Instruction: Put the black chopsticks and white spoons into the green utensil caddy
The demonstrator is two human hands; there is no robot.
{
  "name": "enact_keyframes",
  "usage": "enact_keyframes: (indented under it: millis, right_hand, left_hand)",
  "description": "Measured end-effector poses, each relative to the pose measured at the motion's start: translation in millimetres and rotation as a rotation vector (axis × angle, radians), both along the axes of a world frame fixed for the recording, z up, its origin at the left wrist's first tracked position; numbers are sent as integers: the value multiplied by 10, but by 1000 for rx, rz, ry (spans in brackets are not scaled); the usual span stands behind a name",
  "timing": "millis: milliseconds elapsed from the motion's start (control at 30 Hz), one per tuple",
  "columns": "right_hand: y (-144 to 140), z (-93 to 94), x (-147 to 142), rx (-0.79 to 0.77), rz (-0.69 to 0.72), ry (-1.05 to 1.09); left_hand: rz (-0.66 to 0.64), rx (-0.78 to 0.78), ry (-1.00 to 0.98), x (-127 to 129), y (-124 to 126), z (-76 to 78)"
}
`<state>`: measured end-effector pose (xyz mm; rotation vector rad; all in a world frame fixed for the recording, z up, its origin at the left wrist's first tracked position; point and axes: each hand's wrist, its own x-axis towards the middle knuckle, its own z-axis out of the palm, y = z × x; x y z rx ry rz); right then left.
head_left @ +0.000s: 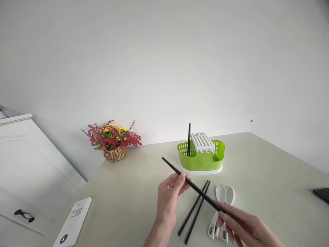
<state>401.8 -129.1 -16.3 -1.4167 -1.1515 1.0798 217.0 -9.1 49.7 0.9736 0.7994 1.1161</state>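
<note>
I hold one black chopstick (191, 184) above the table (269, 171), my left hand (171, 192) pinching its middle and my right hand (244, 226) closed on its near end. Its long axis runs up-left, the far tip just left of the green holder (200, 159), nearer my left hand.

Our left hand (171, 190) raised mid-frame, forearm rising from lower edge, wrist straight, thumb and fingertips (183, 175) pinched in light grip. Our right hand (243, 226) enters low from right corner, fingers extended leftward, tips closed together.
</note>
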Motion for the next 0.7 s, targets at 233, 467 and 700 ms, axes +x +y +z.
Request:
enact_keyframes:
  millis: [233, 467, 700]
  right_hand:
    - [83, -611, 1038, 71, -292, -129]
    - [113, -1059, 1363, -114, -411, -385]
    - [144, -905, 1241, -124, -361, -467]
  left_hand:
    - [361, 274, -166, -129, 725, 646]
    - [308, 566, 148, 242, 1477, 729]
    - [168, 653, 543, 666, 1939, 305]
